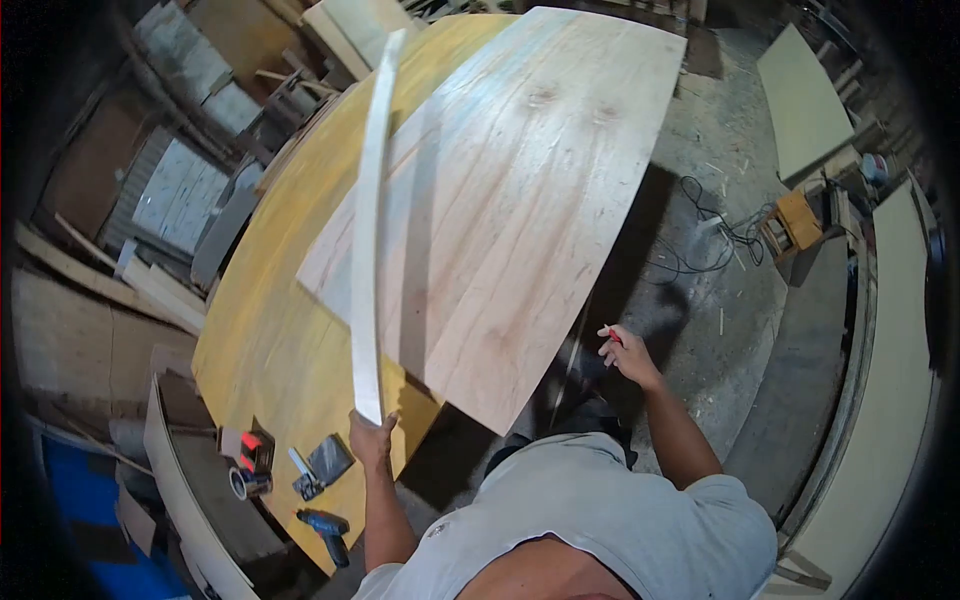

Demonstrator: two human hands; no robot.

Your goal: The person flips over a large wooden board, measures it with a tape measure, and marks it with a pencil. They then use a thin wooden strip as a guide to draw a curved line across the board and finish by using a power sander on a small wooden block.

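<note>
My left hand (373, 440) grips the near end of a long pale wooden strip (367, 220), which rises away from me over the workbench. Under it lies a large light plywood sheet (510, 200) resting on a yellow board (270, 340). My right hand (625, 352) hangs off the sheet's right edge and pinches a small red pencil (613, 336).
Near the yellow board's front corner lie a blue cordless drill (327, 527), a roll of tape (240, 483), a small red-and-black tool (255, 447) and a dark folded item (328, 460). Cables (715, 235) run across the concrete floor. Boards lean at right (805, 100) and stack at left.
</note>
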